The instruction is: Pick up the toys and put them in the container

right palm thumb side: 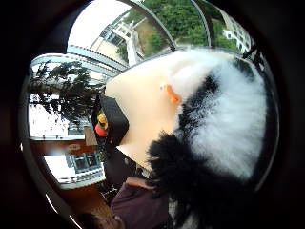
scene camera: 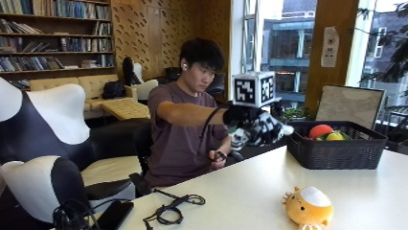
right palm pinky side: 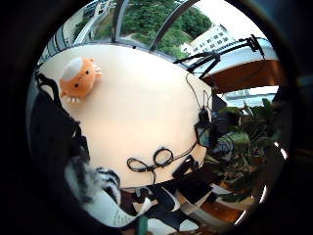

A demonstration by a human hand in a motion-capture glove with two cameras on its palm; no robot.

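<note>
Hand: the gloved right hand (scene camera: 245, 120) is raised above the surface (scene camera: 255, 196), its grip closed round a black-and-white plush toy (scene camera: 265, 129).
Toy held: it sits in the air, just short of the dark woven basket (scene camera: 336, 146); it sticks out sideways from the glove toward the basket, long axis roughly level.
Basket: stands on the surface by the window, with a red ball (scene camera: 321, 130) and something yellow already inside.
Step in hand: carrying to the basket. Best to bring the toy over the rim, well above the wall, before letting go.
Left to do: an orange plush toy (scene camera: 308, 206) lies on the surface, near the front edge, well apart from the basket.
</note>
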